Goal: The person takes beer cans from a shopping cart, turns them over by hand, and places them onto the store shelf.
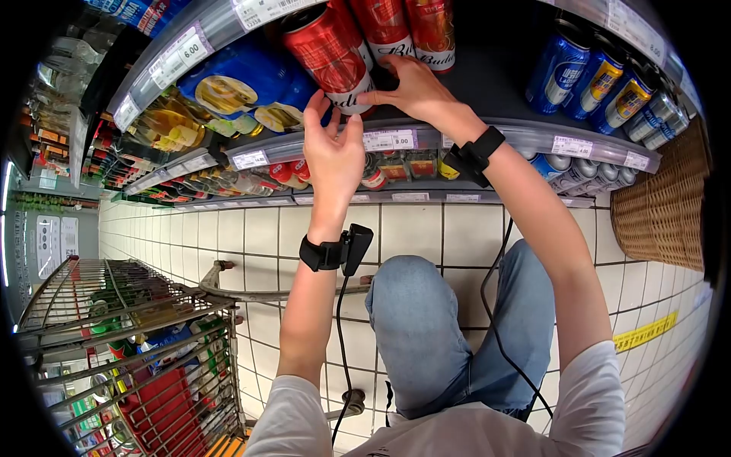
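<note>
The red can (327, 57) in front of the person is at the far side of the scene, left of the other red cans (384, 30) on the dark shelf (487, 72), its top leaning to the left and its white label band low down, close to the shelf's near edge. The left hand (333, 156) comes up from the near side, its forearm almost straight and pointing away from the body, the wrist in a black strap (324, 255). Its fingers are bent and moderately spread, with the fingertips at the near left part of the can's lower end and the thumb pointing far, just below the label; whether they bear any weight I cannot tell. The right hand (419, 90) arrives from the near right, the elbow bent and the forearm slanting far and left, a second black strap (476, 152) round the wrist. Its thumb stretches left onto the can's label, while the fingers reach farther, to the lower part of the neighbouring red cans, leaving a wide gap between thumb and fingers. Blue multipacks (244, 80) lie left of the can, blue cans (562, 68) stand well to the right, and a wire cart (152, 358) is at near left.
</note>
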A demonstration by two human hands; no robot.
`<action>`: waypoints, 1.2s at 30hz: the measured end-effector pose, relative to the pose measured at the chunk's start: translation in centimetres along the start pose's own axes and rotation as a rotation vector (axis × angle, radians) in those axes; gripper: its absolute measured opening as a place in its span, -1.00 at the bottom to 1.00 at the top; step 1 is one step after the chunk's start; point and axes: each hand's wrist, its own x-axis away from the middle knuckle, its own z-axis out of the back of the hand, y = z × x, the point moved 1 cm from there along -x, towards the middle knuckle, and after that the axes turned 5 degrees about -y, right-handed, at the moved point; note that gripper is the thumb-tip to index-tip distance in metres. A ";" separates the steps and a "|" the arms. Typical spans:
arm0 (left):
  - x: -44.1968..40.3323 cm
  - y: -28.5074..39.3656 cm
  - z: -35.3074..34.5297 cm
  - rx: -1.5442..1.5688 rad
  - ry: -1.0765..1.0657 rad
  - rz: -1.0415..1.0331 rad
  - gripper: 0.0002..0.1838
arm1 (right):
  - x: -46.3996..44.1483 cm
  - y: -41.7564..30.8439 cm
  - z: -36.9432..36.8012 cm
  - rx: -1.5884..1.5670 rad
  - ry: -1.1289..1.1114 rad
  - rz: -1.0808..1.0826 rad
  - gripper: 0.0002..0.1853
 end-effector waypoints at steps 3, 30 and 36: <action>0.3 0.2 -0.2 0.027 0.001 0.011 -0.33 | -0.3 0.1 -0.2 0.061 0.021 -0.003 0.12; 1.8 2.6 0.0 -0.135 -0.002 0.136 -0.38 | 2.8 -2.7 -2.4 -0.295 0.307 0.031 -0.58; 4.3 8.4 -0.2 -0.199 -0.036 0.138 -0.49 | 8.6 -6.3 2.2 -0.564 0.266 -0.048 -0.84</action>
